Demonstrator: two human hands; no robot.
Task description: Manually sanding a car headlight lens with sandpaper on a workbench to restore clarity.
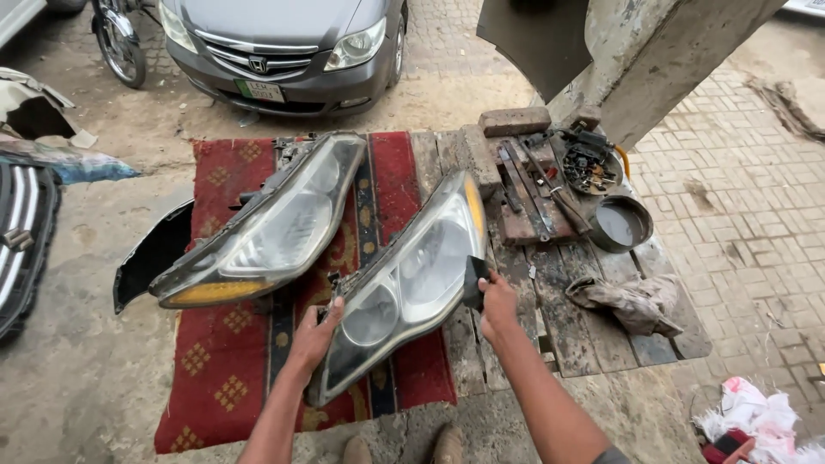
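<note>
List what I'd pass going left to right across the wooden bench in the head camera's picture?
Black bumper piece → first headlight → left hand → second headlight → right hand holding a dark pad → crumpled rag, with the round dish behind it.

The grey car point(288, 47) is cut off by the top edge, so only its nose and bonnet show. The motorbike point(116, 39) beside it loses all but one wheel to the same edge. At the left edge a black grille point(21, 236) shows only in part. The left hand point(316, 333) covers the lower corner of the near headlight point(404, 279), and its fingertips are hidden behind the housing. The dark pad point(473, 279) in the right hand point(497, 307) is too small to tell what it is. The small parts in the round tray point(591, 167) blur together. Both forearms and two shoe tips point(400, 447) run off the bottom edge.
</note>
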